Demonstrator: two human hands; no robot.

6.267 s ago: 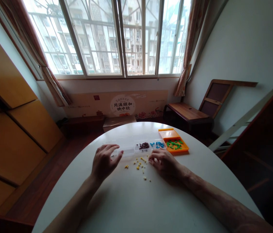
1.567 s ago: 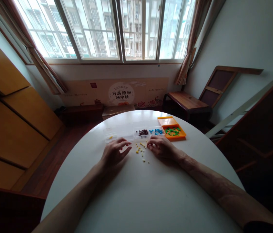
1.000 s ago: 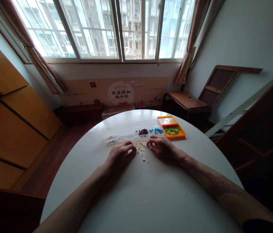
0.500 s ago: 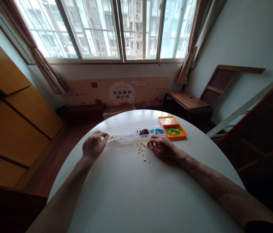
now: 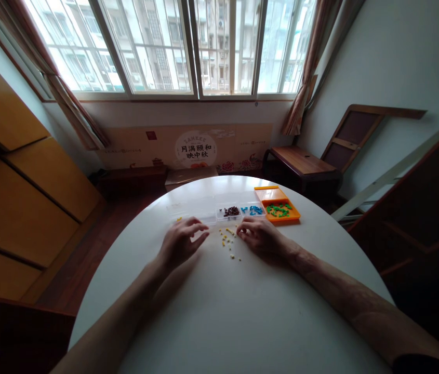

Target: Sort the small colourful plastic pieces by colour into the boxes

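My left hand (image 5: 185,240) hovers over the white table with thumb and fingers apart, nothing visible between them. Just right of it lies a loose scatter of small yellow and pale pieces (image 5: 227,242). At the right side of that scatter rests my right hand (image 5: 258,234), its fingers curled together; whatever they pinch, if anything, is hidden. Behind the hands stands a row of clear plastic boxes (image 5: 208,215), partly covered by my left hand. Dark brown pieces (image 5: 231,211) and blue pieces (image 5: 252,210) fill the boxes on the right.
An open orange box (image 5: 293,218) with green pieces (image 5: 279,210) sits at the right end of the row. The round white table (image 5: 211,311) has its far edge near a wooden chair (image 5: 301,160). Wooden cabinets (image 5: 20,202) stand on the left.
My left hand has moved right, from the leftmost clear box towards the yellow pieces, and its fingers have spread. My right hand stays in place.
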